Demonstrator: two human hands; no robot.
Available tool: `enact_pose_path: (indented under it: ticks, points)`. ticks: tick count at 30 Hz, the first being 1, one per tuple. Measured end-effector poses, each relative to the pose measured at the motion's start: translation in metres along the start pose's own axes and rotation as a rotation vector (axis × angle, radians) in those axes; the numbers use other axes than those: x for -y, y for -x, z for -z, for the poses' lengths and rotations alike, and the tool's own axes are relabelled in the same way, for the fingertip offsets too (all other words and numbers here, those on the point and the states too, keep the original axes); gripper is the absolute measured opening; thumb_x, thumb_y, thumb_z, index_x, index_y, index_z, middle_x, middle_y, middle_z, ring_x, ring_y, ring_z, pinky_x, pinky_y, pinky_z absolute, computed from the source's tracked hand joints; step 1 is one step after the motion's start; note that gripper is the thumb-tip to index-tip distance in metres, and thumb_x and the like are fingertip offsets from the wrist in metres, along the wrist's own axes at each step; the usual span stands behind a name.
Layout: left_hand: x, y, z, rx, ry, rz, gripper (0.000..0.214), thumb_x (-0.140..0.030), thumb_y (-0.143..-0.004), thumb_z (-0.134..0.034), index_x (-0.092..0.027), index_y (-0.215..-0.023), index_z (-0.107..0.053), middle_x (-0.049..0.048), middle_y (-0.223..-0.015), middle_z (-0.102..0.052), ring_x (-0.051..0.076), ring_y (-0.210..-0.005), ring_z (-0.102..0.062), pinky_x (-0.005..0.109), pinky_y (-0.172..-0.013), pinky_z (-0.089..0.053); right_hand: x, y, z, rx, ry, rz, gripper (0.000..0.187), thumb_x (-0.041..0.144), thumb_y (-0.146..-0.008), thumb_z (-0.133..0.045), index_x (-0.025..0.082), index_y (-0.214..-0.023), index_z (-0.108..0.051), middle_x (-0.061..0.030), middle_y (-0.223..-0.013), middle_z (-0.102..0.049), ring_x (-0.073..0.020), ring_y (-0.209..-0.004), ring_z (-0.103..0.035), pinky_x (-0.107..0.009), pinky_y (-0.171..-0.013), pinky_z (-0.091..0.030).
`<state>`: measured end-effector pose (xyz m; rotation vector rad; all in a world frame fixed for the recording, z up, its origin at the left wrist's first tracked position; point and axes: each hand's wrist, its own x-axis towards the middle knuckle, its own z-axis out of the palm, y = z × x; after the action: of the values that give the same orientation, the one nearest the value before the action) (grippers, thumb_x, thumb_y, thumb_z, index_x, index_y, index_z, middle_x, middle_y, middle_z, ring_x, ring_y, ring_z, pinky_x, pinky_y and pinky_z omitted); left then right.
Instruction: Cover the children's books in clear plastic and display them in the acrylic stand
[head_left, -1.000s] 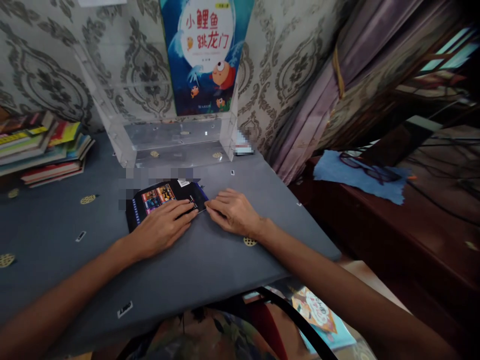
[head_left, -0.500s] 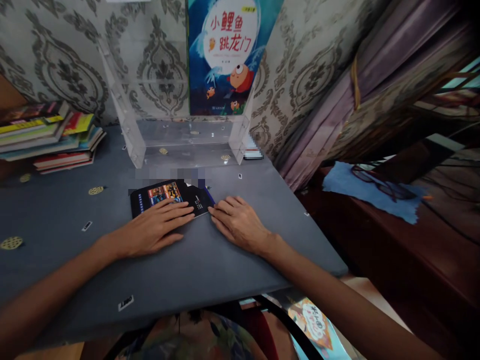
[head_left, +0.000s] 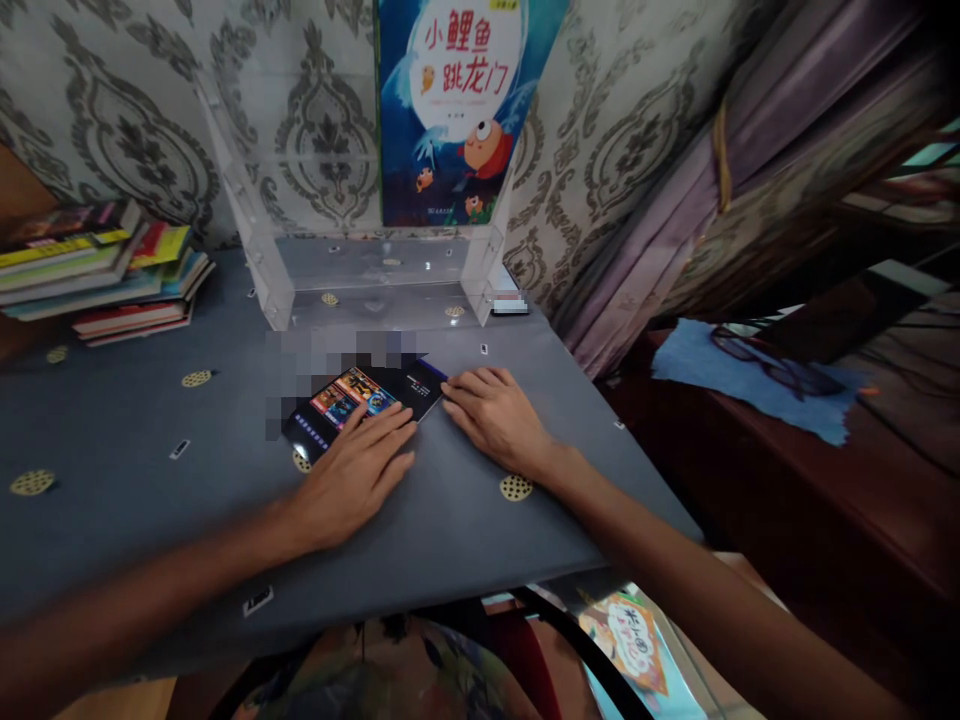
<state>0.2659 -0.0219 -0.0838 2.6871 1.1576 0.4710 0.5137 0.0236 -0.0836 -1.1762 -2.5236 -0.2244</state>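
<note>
Grey cloth covers the counter (head_left: 150, 520), and a dark book (head_left: 375, 392) lies flat on it, askew, a little back from the middle and in front of a clear stand (head_left: 262, 270) at the far edge. The left hand (head_left: 358, 475) lies flat with fingers spread, its tips on the book's near edge. The right hand (head_left: 499, 420) has its fingertips at the book's right corner; I cannot tell whether it pinches that corner or only rests against it.

The glossy cover could slip under a flat palm, so a push might slide the book instead of lifting it, or ruck up the cloth. If only one corner is lifted, the thin cover could bend or crease. A gold disc (head_left: 301, 462) peeks out from under the near left corner, so the book may rock or drag it along.

A picture book (head_left: 457, 110) stands in the right half of the stand, leaning on the wall, and a knock to the stand could tip it. The stand's low front lip lies between the dark book and the stand's floor. More discs (head_left: 515, 487) and small labels (head_left: 180, 449) are scattered on the counter, one disc just by the right wrist. A stack (head_left: 105, 275) of books fills the far left corner. Off the right edge, glasses (head_left: 772, 362) lie on a blue cloth (head_left: 750, 395), well apart from the hands.
</note>
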Motion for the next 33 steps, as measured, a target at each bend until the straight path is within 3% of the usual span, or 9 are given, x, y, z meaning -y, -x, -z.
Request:
enact_pose_path:
  ticks: [4,13,16,19,23,28,33]
  points:
    - [-0.014,-0.006,-0.005,-0.009,0.041,0.005,0.046,-0.034,-0.107,-0.031,-0.013,-0.141,-0.053,0.0119,-0.150,-0.052,0.021,-0.146,-0.040,0.051,-0.124,-0.026,-0.003,0.001,-0.004,-0.028,-0.046,-0.050,0.035,0.029,-0.105,-0.041,0.014,-0.120,-0.068,-0.0121,-0.113,-0.071,-0.0258,-0.104,-0.060,-0.042,-0.093,-0.044]
    - [-0.002,-0.005,0.000,-0.002,0.119,-0.057,0.042,-0.026,-0.106,-0.035,-0.017,-0.142,-0.052,0.0110,-0.149,-0.054,0.020,-0.143,-0.044,0.051,-0.122,-0.031,0.039,0.012,0.000,-0.065,-0.144,0.102,0.032,0.026,-0.102,-0.047,0.011,-0.122,-0.067,-0.0145,-0.113,-0.071,-0.0277,-0.111,-0.060,-0.045,-0.097,-0.048]
    - [0.012,-0.001,0.014,0.067,0.128,-0.161,0.045,-0.030,-0.105,-0.040,-0.020,-0.149,-0.044,0.0109,-0.152,-0.051,0.021,-0.144,-0.042,0.050,-0.121,-0.033,0.048,0.016,0.001,-0.052,-0.157,0.114,0.034,0.027,-0.102,-0.048,0.010,-0.125,-0.065,-0.0157,-0.118,-0.070,-0.0286,-0.115,-0.060,-0.047,-0.097,-0.050]
    - [0.034,0.009,0.033,0.193,0.137,-0.309,0.061,-0.045,-0.099,-0.054,-0.025,-0.154,-0.036,0.0098,-0.157,-0.043,0.024,-0.147,-0.038,0.045,-0.120,-0.035,0.050,0.019,0.001,-0.039,-0.157,0.109,0.035,0.027,-0.102,-0.047,0.008,-0.127,-0.064,-0.0168,-0.121,-0.070,-0.0287,-0.118,-0.059,-0.049,-0.100,-0.049]
    - [0.056,0.024,0.046,0.271,0.105,-0.314,0.068,-0.050,-0.097,-0.058,-0.030,-0.156,-0.031,0.0073,-0.161,-0.037,0.024,-0.148,-0.036,0.045,-0.120,-0.035,0.049,0.019,0.002,-0.038,-0.160,0.102,0.034,0.026,-0.103,-0.047,0.009,-0.125,-0.065,-0.0157,-0.120,-0.071,-0.0271,-0.118,-0.061,-0.047,-0.102,-0.047]
    - [0.055,0.028,0.031,0.175,0.077,-0.291,0.057,-0.046,-0.101,-0.050,-0.028,-0.154,-0.036,0.0069,-0.156,-0.045,0.021,-0.146,-0.040,0.046,-0.120,-0.035,0.042,0.016,0.002,-0.029,-0.190,0.085,0.032,0.025,-0.103,-0.046,0.015,-0.125,-0.066,-0.0130,-0.120,-0.072,-0.0262,-0.118,-0.062,-0.048,-0.104,-0.045]
    - [0.039,0.017,0.013,-0.026,-0.066,-0.355,0.050,-0.047,-0.102,-0.046,-0.019,-0.143,-0.051,0.0114,-0.144,-0.059,0.025,-0.140,-0.048,0.048,-0.115,-0.043,0.033,0.012,0.000,-0.051,-0.231,0.058,0.032,0.024,-0.102,-0.047,0.012,-0.123,-0.067,-0.0146,-0.120,-0.072,-0.0275,-0.117,-0.063,-0.049,-0.102,-0.047]
